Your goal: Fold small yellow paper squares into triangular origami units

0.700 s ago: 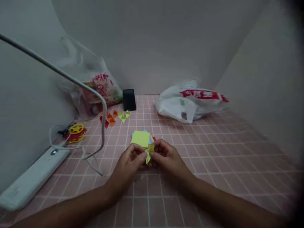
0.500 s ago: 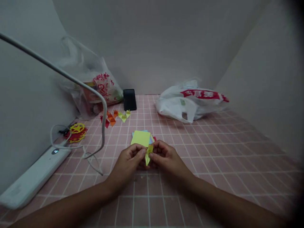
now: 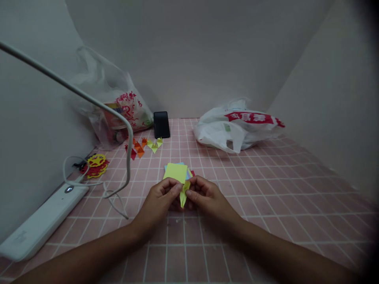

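Between my two hands is a small piece of folded yellow paper [image 3: 183, 196], narrow and pointed at its lower end. My left hand [image 3: 164, 197] pinches its left side between thumb and fingers. On the right side, the thumb and fingers of my right hand [image 3: 206, 194] are closed on the same paper. Just beyond the hands lies a stack of coloured square paper [image 3: 176, 172], with a yellow sheet on top and blue and red edges showing beneath. Farther off to the left rest folded yellow paper pieces [image 3: 154, 145] and folded orange and red paper pieces [image 3: 139, 149].
A white power strip [image 3: 47, 221] with a looped cable lies at left, near red and yellow cut-out shapes [image 3: 96, 165]. A grey bent rod [image 3: 89, 98] crosses the upper left. Behind are a black phone [image 3: 161, 124] and two plastic bags [image 3: 130, 114], [image 3: 220, 132].
Both hands keep hold of the folded yellow paper, whose lower tip has shifted very slightly left and looks a little turned. Everything else stays in place.
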Demonstrator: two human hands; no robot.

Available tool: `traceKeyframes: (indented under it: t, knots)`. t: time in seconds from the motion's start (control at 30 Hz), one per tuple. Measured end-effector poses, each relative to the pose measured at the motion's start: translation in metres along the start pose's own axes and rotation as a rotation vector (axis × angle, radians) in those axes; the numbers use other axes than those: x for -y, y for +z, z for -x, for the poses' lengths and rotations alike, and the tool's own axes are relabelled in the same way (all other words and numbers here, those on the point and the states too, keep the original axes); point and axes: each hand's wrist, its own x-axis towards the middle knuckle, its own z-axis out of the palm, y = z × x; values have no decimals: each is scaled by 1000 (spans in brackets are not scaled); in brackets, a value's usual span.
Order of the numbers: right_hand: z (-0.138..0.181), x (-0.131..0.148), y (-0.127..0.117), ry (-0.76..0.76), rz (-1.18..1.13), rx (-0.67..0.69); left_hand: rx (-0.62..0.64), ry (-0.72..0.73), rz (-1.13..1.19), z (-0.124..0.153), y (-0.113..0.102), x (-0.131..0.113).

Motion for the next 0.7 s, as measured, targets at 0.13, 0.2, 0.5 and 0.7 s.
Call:
traceKeyframes:
  t: [0.13,0.2,0.5,0.7]
  knots:
    - [1,1,0,-6,34,18,2,12,-19,-1,0,0]
    - [2,1,0,-9,59,17,-2,24,-37,-1,0,0]
    - [1,0,-1,-21,125,3,-44,62,-153,3,1,-3]
    - [3,0,0,-10,121,25,-32,72,-153,1,0,-3]
